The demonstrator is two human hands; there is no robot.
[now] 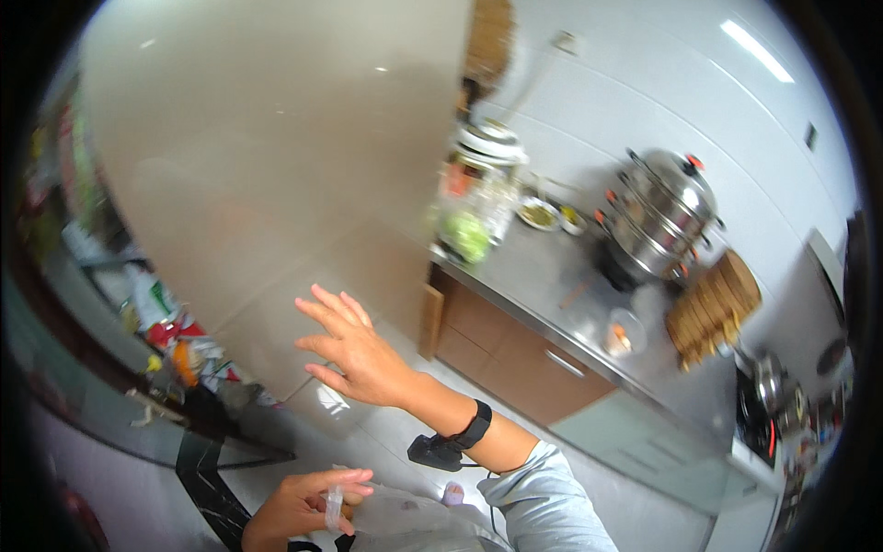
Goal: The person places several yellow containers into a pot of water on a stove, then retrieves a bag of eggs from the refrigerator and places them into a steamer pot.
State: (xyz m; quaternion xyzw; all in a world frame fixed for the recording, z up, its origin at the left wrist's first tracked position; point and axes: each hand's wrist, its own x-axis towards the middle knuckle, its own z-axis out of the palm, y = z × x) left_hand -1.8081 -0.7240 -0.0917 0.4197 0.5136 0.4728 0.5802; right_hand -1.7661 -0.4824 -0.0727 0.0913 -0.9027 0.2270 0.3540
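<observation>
My right hand [348,345] is raised with its fingers spread, holding nothing, in front of a large smooth beige panel [290,172]. A black strap with a small dark device sits on that wrist. Low in the view, my left hand [310,500] has its fingers curled round the gathered top of a translucent plastic bag [414,517]. The bag hangs to the right of that hand, over the front of my body. What it holds, if anything, cannot be made out.
A steel counter [545,303] on the right bears a stacked steamer pot [662,214], bamboo steamer baskets [714,307], a plate of food [538,214] and a bagged green vegetable [465,234]. Crumpled packaging [183,341] lies at the left, by a dark curved edge.
</observation>
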